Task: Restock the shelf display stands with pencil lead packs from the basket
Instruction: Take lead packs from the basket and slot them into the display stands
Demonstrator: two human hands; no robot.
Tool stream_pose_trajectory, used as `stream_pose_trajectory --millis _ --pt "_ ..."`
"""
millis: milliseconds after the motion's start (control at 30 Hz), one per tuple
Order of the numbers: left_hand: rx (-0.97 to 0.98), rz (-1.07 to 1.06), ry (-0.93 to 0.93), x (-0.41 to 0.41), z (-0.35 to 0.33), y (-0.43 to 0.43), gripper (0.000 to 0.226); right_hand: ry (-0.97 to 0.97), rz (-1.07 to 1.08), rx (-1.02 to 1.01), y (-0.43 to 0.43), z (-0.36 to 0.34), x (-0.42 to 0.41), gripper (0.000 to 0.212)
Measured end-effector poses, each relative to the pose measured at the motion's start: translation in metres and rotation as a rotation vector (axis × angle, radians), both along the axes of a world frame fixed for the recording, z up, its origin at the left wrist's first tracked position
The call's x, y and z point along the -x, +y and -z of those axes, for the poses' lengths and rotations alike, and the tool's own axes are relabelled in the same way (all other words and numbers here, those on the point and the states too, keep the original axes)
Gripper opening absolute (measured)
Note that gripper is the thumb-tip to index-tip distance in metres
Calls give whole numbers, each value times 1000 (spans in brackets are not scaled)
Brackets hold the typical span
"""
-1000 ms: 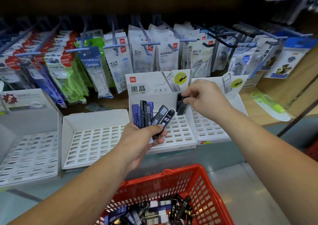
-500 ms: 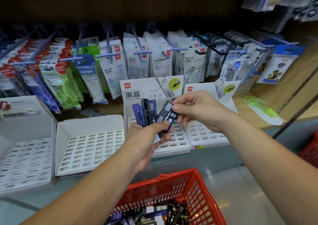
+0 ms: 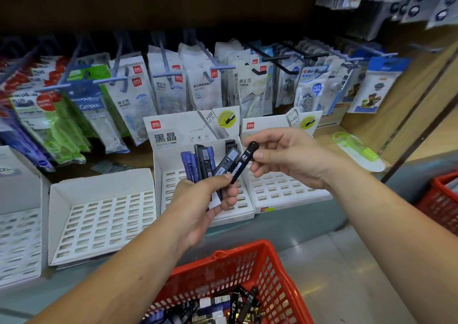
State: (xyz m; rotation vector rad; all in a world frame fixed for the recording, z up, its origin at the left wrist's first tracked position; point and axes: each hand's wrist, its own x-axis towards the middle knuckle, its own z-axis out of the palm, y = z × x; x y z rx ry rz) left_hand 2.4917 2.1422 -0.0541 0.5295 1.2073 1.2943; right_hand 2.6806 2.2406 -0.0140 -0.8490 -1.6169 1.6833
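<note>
1. Black lead pack [image 3: 244,161] marked 03: pinched near its top between thumb and fingertips of the right hand [image 3: 290,157], tilted, lower end at the left thumb; free of it or not, hard to tell.
2. Fan of blue and black packs [image 3: 202,161]: clamped in the left hand [image 3: 205,199], held above the middle stand [image 3: 173,137].
3. In that stand, one dark pack [image 3: 231,145] upright at the back, open slots showing across the rest of its grid; likewise open slots in the right stand [image 3: 285,189] and the left stand [image 3: 104,214].
4. Step in hand, by the look of it: drawing one pack from the fan for slotting. Next move: lifting it clear, turning it upright, lowering it into a free slot beside the standing one.
5. Below, red basket [image 3: 247,254] holding many more packs [image 3: 223,308]; behind, hanging packets [image 3: 173,88] on shelf hooks.
</note>
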Motion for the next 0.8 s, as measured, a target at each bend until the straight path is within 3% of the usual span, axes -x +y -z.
stream_pose_trajectory --millis 67,167,467,700,800 --pt "5 -4 7 1 0 0 18 -30 51 -20 -1 1 -1 20" --pt "-3 -2 28 6 -2 -1 16 -45 114 -13 -1 -1 1 25" --pt "-8 19 235 46 -27 -39 11 -24 65 51 -35 -15 66 7" --pt "1 -102 277 100 -34 -87 13 -144 -46 42 -72 -11 139 22" --pt "-22 -160 221 122 -31 -103 9 -158 -79 44 -75 -9 156 18"
